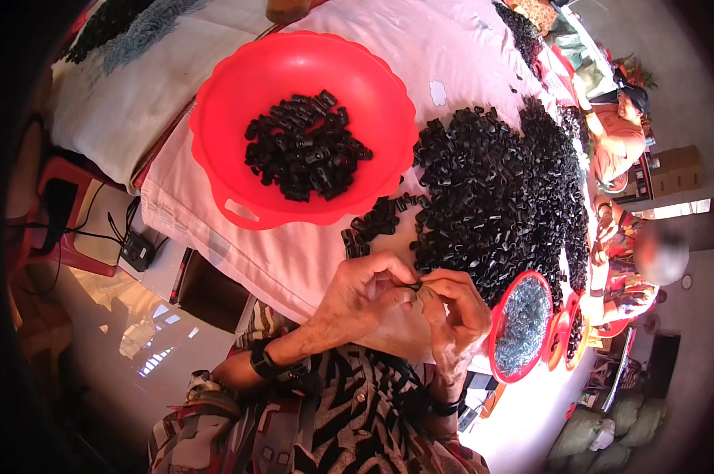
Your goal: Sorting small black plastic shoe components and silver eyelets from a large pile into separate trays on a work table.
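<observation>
My left hand (355,299) and my right hand (456,312) meet at the table's near edge. Thumbs and fingers of both pinch a small black plastic piece (414,286), mostly hidden by the fingertips. Just beyond them spreads a big heap of small black plastic pieces (499,189), with a few looser ones trailing to its left. At the far left of my hands stands a red scalloped bowl (373,87), holding a cluster of black pieces (305,154). Close to my right hand is a red basin (495,347) filled with small clear plastic pieces (524,325).
A pale pink cloth (278,257) covers the table. Two people, one in an orange top (616,146) and one in a patterned top (633,237), sit along the right side. An open cardboard box (210,292) and a red stool (64,178) stand at left.
</observation>
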### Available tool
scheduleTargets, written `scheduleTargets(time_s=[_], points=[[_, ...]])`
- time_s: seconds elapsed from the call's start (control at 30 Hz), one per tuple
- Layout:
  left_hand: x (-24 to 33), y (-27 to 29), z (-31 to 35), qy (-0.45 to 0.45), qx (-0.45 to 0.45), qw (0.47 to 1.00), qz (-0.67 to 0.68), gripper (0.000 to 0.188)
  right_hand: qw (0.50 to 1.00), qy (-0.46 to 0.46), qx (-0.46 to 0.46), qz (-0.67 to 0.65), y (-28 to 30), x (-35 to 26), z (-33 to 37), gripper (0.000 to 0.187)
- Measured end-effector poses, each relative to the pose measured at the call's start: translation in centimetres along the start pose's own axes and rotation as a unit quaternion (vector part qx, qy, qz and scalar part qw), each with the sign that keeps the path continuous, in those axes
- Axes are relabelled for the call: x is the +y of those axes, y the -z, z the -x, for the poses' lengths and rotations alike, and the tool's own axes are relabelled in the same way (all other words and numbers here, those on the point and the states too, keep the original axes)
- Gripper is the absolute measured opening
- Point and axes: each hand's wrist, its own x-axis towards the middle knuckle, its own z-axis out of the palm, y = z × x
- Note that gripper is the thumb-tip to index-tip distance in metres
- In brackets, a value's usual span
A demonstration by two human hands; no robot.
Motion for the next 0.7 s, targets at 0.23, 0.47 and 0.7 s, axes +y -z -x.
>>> scheduleTargets(time_s=[0.23,0.47,0.7], points=[[0.6,0.1,0.1,-0.028,0.029,0.999,0.022,0.023,0.994,-0.052,0.059,-0.072,1.0,0.5,-1.4,0.017],[0.8,0.5,0.1,-0.044,0.033,0.998,0.037,0.021,0.926,0.144,-0.059,0.343,-0.9,0.7,-4.9,0.019],[0.6,0.5,0.1,-0.013,0.062,0.992,0.106,0.019,0.929,0.150,-0.071,0.330,-1.7,1.2,-4.9,0.018]])
